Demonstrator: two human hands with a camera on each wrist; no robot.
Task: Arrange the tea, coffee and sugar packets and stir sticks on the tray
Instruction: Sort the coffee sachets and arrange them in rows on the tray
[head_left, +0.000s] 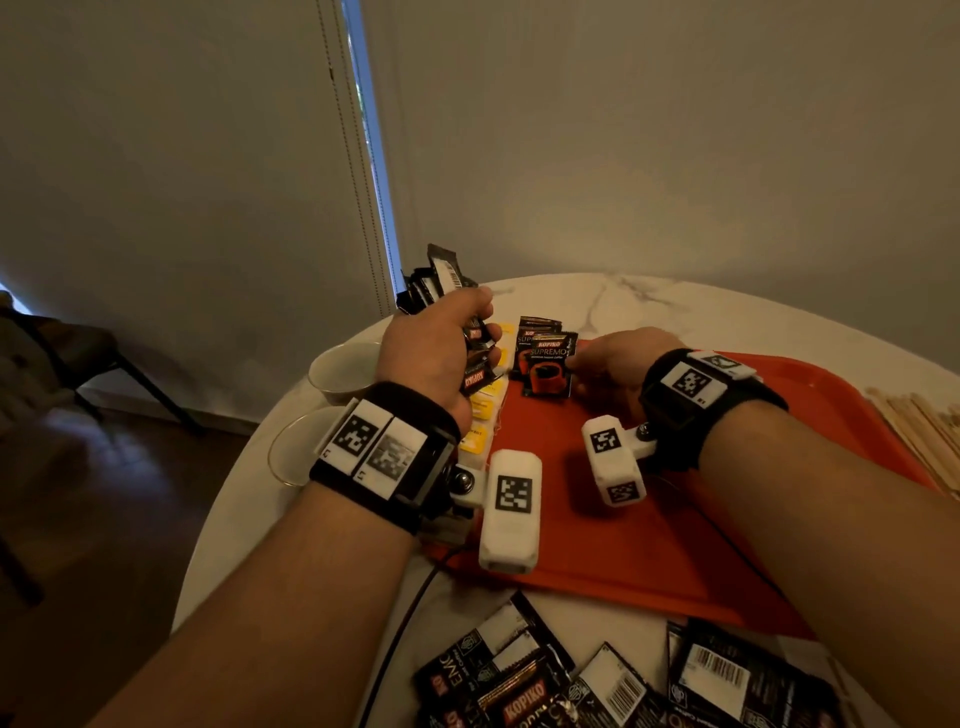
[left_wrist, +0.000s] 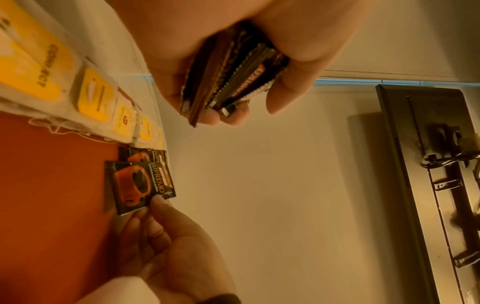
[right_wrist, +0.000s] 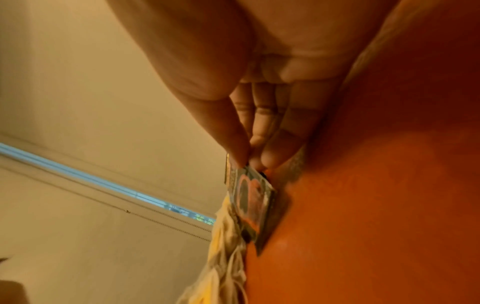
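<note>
We are laying coffee packets in a row on the orange tray (head_left: 649, 545), which sits on a round marble table (head_left: 623, 301). Our right hand (head_left: 618, 364) pinches the corner of one coffee packet (head_left: 549, 371) between thumb and fingers (right_wrist: 272, 156), lowering it to overlap two packets already on the tray (head_left: 535, 335). Our left hand (head_left: 441, 348) is curled tight around a fanned stack of coffee packets (left_wrist: 233, 82), raised above the row of yellow-tagged tea bags (left_wrist: 96, 94) along the tray's left side.

The risks, as we judge them: the slick packet could skid on the smooth tray and break the row, the stack could spill from our left hand onto the tea bags, or our fingers could snag the loose tea-bag strings (left_wrist: 67, 129). Stir sticks (head_left: 919, 431) and more packets (head_left: 597, 686) wait off the tray.
</note>
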